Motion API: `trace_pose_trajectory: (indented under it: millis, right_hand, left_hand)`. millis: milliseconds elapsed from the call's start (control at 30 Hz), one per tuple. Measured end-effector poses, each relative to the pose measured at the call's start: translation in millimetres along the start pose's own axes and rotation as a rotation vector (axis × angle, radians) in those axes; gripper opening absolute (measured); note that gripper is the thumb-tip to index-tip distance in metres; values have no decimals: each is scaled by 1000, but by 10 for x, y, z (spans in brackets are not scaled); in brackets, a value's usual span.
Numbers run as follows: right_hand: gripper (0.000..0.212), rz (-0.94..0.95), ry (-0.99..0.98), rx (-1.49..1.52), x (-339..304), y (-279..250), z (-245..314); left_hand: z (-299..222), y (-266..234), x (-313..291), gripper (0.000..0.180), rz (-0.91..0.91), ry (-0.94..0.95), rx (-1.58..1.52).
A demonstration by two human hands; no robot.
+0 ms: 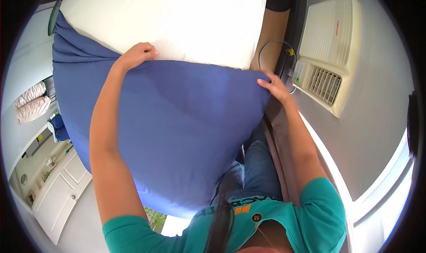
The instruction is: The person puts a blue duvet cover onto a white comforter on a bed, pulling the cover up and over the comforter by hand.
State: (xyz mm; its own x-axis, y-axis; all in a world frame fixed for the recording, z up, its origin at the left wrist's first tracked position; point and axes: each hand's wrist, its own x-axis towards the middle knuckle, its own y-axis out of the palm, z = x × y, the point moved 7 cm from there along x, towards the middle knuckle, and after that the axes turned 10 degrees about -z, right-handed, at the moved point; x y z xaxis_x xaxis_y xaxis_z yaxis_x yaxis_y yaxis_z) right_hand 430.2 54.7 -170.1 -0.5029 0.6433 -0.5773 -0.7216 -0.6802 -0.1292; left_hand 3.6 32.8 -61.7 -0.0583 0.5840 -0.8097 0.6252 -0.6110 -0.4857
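A cream air conditioner (326,33) is at right, a white panelled door (57,204) at lower left.

- a blue sheet (186,115) covers the near part of a white mattress (177,22), its far part bare.
- the left hand (138,56), fingers curled, is at the sheet's edge; its grip is unclear.
- the right hand (277,88) touches the sheet's right corner.
- a cream air conditioner (326,35) is at right.
- a white door (62,195) is at lower left.

Arms (105,128) outstretched; hands (135,57) (278,88) apart, left fingers (152,54) curled.
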Motion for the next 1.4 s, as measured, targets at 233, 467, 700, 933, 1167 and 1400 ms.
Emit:
trace_pose_trajectory:
  millis: [233,467,700,933,1167,1400]
  right_hand:
    - [75,571,519,388,-1092,688,169]
    - [67,762,345,57,-1622,604,205]
    - [30,-107,142,-25,218,-67,-273]
    - [50,-438,-198,88,219,223,373]
    - [51,-521,-263,-709,-193,126,604]
    - [52,-778,-400,-988,-382,561,1270]
  left_hand:
    - [-238,783,-679,65,488,37,282]
    - [-475,655,-758,56,537,138,338]
    - [-627,434,77,28,-54,232,64]
    - [-925,404,-837,45,-1144,419,268]
    - [-1337,2516,-1482,60,-856,278,110]
    - [-742,4186,-3092,53,-683,305,88]
